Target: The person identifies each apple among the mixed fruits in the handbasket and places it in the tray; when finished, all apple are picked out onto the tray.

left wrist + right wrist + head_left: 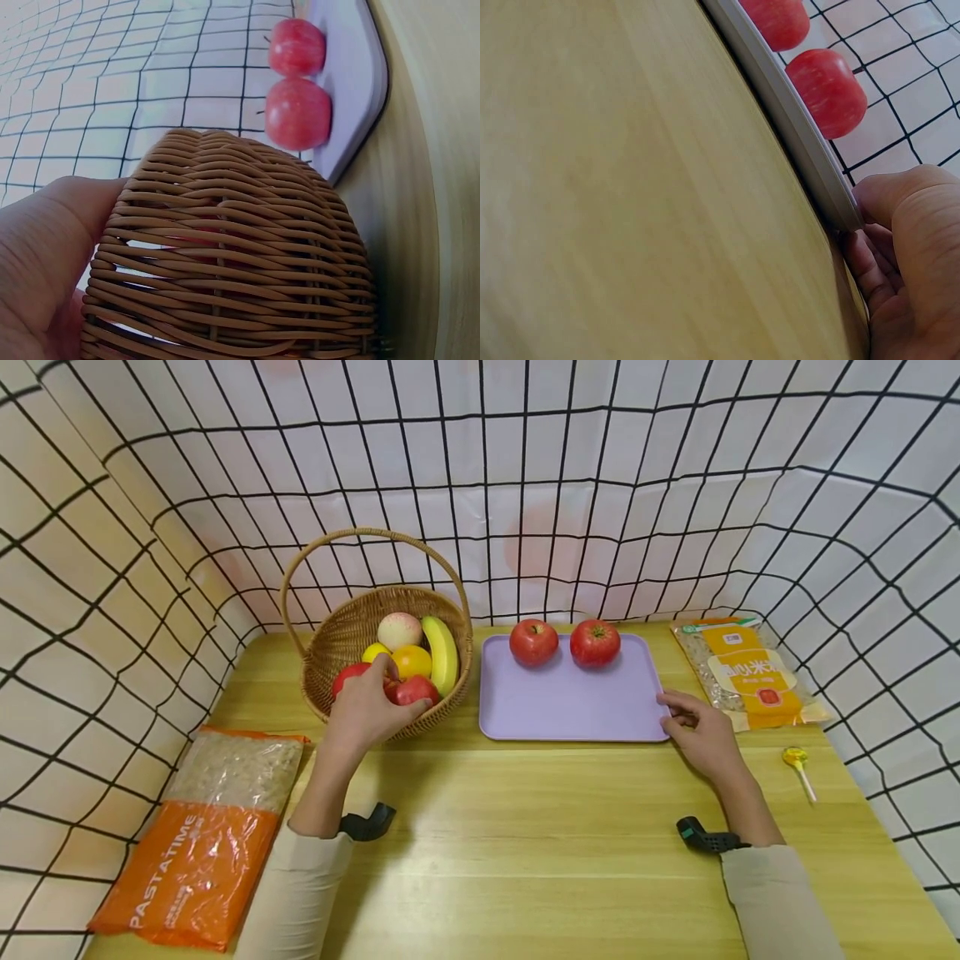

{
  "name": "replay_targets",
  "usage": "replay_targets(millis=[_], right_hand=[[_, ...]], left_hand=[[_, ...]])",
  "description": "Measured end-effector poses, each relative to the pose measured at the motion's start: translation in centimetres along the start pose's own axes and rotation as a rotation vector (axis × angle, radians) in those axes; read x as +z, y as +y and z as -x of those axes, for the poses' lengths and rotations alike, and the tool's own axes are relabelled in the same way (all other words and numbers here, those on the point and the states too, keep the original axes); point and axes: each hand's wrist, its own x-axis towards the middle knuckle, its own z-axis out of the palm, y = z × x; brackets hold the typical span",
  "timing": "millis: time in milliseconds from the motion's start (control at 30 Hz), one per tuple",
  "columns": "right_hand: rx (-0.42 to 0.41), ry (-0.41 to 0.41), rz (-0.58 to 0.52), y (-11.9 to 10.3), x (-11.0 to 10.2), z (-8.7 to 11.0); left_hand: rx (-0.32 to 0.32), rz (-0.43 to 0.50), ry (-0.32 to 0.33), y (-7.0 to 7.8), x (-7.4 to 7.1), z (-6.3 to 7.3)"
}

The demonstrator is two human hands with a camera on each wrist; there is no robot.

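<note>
My left hand (366, 706) reaches over the near rim of the wicker basket (337, 635). Its thumb and fingers curl about a red apple (417, 691), though some fingertips are hidden. Around it in the basket lie another red apple (348, 676), a lemon-yellow fruit (375, 651), an orange (412, 662), a peach (400, 631) and a banana (441, 653). With thumb above and fingers below, my right hand (701, 732) pinches the right edge of the lilac tray (570, 706). Two red apples, one left (534, 642) and one right (595, 643), sit along the tray's far side.
An orange PASTATIME bag (202, 843) lies at the table's left. On the right are a yellow-labelled grain bag (750, 672) and a yellow lollipop (798, 768). A grid-patterned white cloth (540, 485) walls the table's back and sides. The basket's tall handle (375, 533) arches above the fruit.
</note>
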Motion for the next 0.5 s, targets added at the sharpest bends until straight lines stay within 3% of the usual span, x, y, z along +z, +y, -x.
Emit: replay_targets(millis=[200,500], right_hand=[[0.011,-0.007,-0.001,-0.09,-0.08,0.05],[0.001,-0.008,0.002,-0.20,-0.08,0.01]], left_hand=[[-0.019,0.055,0.065,0.03,-0.15,-0.08],[0.044,0.104,0.149,0.08,-0.41,-0.08]])
